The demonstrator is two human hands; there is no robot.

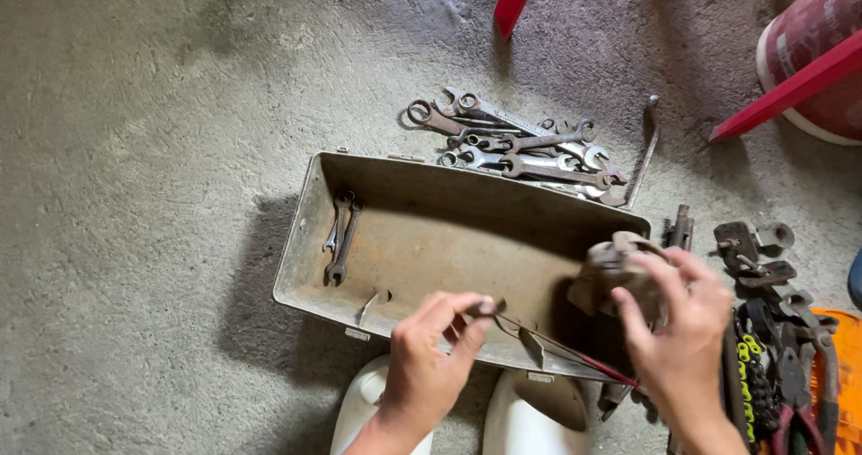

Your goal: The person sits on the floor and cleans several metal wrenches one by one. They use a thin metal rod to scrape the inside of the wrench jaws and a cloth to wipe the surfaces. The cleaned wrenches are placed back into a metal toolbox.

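Bare concrete floor (162, 105) fills the head view, with a rusty metal toolbox (431, 231) lying open in front of me. My left hand (426, 365) hovers at its near rim, thumb and forefinger pressed together on a small dark piece (496, 308) I can't identify. My right hand (678, 334) wraps a worn, greyish lump of metal part (615, 271) over the box's right end, fingers curled round it. The box is nearly bare: only two small spanners (339, 238) lie at its left end. A pile of spanners (516, 145) sits on the floor just behind it, and more greasy tools (772, 329) crowd the right, so most of the contents are outside the box.
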